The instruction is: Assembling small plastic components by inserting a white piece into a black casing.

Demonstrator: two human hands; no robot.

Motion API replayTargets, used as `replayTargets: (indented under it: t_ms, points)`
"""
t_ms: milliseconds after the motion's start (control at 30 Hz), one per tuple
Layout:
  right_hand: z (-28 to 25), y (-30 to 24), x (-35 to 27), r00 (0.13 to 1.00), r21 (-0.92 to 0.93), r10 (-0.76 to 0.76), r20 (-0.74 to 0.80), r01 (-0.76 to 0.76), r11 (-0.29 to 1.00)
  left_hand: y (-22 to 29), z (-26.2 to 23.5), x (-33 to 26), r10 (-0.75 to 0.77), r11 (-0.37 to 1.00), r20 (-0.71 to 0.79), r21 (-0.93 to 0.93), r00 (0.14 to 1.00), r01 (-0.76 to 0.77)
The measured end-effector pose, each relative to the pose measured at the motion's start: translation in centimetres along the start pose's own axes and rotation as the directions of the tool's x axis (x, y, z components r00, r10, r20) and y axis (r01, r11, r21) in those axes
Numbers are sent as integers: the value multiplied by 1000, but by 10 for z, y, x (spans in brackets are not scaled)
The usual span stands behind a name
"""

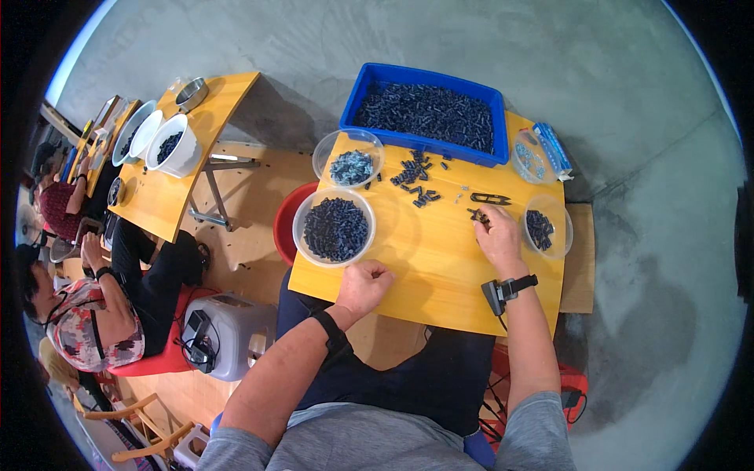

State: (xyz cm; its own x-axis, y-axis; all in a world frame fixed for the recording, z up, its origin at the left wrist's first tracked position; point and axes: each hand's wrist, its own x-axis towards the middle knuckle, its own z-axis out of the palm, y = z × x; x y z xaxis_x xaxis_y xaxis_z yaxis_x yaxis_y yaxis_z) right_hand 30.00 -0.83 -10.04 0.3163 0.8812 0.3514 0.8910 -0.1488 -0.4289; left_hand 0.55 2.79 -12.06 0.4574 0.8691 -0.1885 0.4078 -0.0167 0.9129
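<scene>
My left hand (364, 287) is closed at the table's near edge, just below a clear tub (336, 226) full of small dark cylindrical pieces. Whatever its curled fingers hold, if anything, is hidden. Farther right, my right hand (498, 237) has its fingertips closed on small dark pieces (477, 215) at the tabletop. Just beyond it lie black thread snips (491, 198). To its right stands a clear tub (547, 228) with fewer dark pieces. A loose scatter of dark pieces (416, 174) lies ahead of both hands.
A blue bin (428, 160) full of dark pieces stands at the table's far side. Clear tubs with light-blue bits (351, 167) and pale bits (531, 163) flank it, beside a blue-and-white box (552, 149). A red bucket (284, 224) is left. Other people (102, 314) sit by another yellow table (206, 125).
</scene>
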Motion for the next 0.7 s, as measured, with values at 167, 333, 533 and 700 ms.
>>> replayTargets:
  t_ms: [167, 333, 533, 700]
  points:
    - [-5, -3, -2, 991, 114, 111, 78, -120, 986, 8, -3, -1, -101, 995, 17, -19, 995, 101]
    - [-7, -1, -6, 983, 262, 176, 54, -184, 947, 5, -1, 0, -80, 997, 4, -12, 997, 80]
    - [-8, 0, -14, 993, 281, 109, -50, -91, 956, 10, -2, 0, -100, 995, 10, -1, 995, 100]
    - [-12, -30, -30, 999, 113, -32, 15, 30, 993, 7, -3, 0, -81, 996, -2, 19, 997, 81]
